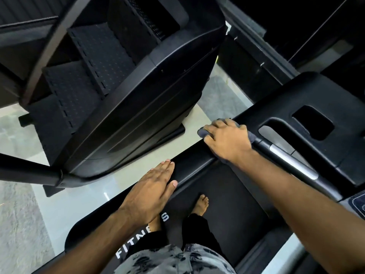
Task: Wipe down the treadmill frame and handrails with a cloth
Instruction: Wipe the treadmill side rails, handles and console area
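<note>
I stand barefoot on the black treadmill belt (pixel 233 210). The black left handrail (pixel 189 165) runs diagonally from lower left up to the console (pixel 316 107). My right hand (pixel 227 139) grips a grey cloth (pixel 202 132) wrapped over the handrail near where it meets the console; bits of cloth show at my fingertips and by my wrist. My left hand (pixel 154 188) rests flat on the same rail lower down, fingers straight, holding nothing. A short bar with a silver grip (pixel 292 161) runs just right of my right hand.
A black stair-climber machine (pixel 118 76) stands close on the left, across a narrow strip of pale glossy floor (pixel 138 171). Its black base bar (pixel 29 173) reaches toward me. The treadmill side rail reads "FITNESS" (pixel 142 238).
</note>
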Action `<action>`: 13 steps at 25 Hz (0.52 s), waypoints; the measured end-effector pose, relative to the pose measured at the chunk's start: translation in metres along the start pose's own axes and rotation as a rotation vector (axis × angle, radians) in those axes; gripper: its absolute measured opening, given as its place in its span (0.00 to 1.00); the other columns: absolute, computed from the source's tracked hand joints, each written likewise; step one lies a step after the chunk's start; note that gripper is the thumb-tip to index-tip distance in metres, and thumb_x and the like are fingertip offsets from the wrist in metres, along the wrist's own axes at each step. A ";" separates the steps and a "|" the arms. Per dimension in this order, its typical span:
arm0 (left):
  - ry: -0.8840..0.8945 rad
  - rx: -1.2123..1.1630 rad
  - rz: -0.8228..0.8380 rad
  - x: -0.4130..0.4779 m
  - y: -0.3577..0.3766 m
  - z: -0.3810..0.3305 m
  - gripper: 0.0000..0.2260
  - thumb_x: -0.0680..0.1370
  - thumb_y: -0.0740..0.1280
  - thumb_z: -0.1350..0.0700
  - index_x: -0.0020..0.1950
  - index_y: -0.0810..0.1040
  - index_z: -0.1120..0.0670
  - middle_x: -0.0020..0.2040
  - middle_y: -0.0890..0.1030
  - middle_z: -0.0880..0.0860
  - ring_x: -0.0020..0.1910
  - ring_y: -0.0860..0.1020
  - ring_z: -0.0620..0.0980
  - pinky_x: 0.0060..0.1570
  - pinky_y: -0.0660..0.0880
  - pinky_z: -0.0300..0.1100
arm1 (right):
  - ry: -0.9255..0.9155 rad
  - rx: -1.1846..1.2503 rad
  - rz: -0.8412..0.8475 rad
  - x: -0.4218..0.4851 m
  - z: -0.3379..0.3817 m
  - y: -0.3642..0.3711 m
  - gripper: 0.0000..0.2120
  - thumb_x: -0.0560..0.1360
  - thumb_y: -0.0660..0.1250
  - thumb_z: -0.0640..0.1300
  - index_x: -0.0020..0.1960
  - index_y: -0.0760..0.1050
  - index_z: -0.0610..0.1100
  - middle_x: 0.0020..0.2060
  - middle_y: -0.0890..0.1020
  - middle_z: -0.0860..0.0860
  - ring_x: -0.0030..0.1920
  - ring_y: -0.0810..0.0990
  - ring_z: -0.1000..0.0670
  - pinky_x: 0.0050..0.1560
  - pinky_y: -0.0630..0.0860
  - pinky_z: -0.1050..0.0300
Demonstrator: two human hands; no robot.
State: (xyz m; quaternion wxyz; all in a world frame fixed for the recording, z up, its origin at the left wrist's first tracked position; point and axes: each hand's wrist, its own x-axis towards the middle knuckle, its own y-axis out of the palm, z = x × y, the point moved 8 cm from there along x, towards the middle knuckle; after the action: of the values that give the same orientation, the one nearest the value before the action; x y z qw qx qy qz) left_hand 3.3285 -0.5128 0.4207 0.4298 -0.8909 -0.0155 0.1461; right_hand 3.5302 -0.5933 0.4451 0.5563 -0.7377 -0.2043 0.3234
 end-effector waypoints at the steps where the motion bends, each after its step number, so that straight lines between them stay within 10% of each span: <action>1: -0.003 0.001 -0.004 0.002 0.000 -0.001 0.27 0.83 0.47 0.42 0.80 0.48 0.50 0.80 0.49 0.45 0.77 0.46 0.37 0.73 0.41 0.32 | 0.027 -0.016 -0.007 0.000 0.004 0.002 0.20 0.80 0.51 0.57 0.68 0.71 0.57 0.69 0.73 0.52 0.69 0.69 0.46 0.60 0.67 0.39; 5: -0.001 0.045 -0.006 0.007 0.004 -0.004 0.30 0.81 0.42 0.39 0.80 0.48 0.49 0.80 0.49 0.46 0.77 0.46 0.37 0.73 0.41 0.32 | -0.425 -0.044 -0.061 -0.041 0.053 0.016 0.23 0.79 0.49 0.57 0.71 0.69 0.58 0.71 0.73 0.53 0.71 0.70 0.46 0.59 0.69 0.40; 9: -0.025 0.025 -0.015 0.011 0.000 -0.013 0.26 0.83 0.46 0.42 0.80 0.45 0.48 0.79 0.46 0.43 0.75 0.42 0.34 0.71 0.38 0.30 | 0.019 -0.035 -0.039 0.008 -0.030 0.001 0.21 0.81 0.50 0.56 0.72 0.67 0.57 0.73 0.70 0.52 0.72 0.67 0.45 0.61 0.67 0.37; 13: -0.033 0.041 0.003 0.022 0.003 -0.020 0.27 0.82 0.45 0.41 0.80 0.44 0.47 0.79 0.44 0.44 0.76 0.42 0.36 0.72 0.38 0.32 | -0.398 -0.053 -0.062 -0.023 0.007 0.012 0.21 0.80 0.51 0.57 0.71 0.68 0.59 0.72 0.73 0.52 0.70 0.70 0.47 0.59 0.70 0.40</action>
State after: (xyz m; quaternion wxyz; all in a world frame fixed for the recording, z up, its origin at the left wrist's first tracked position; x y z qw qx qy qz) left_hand 3.3542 -0.5263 0.4245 0.4472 -0.8795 -0.0181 0.1618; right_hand 3.5079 -0.6071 0.4378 0.4947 -0.6670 -0.3413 0.4403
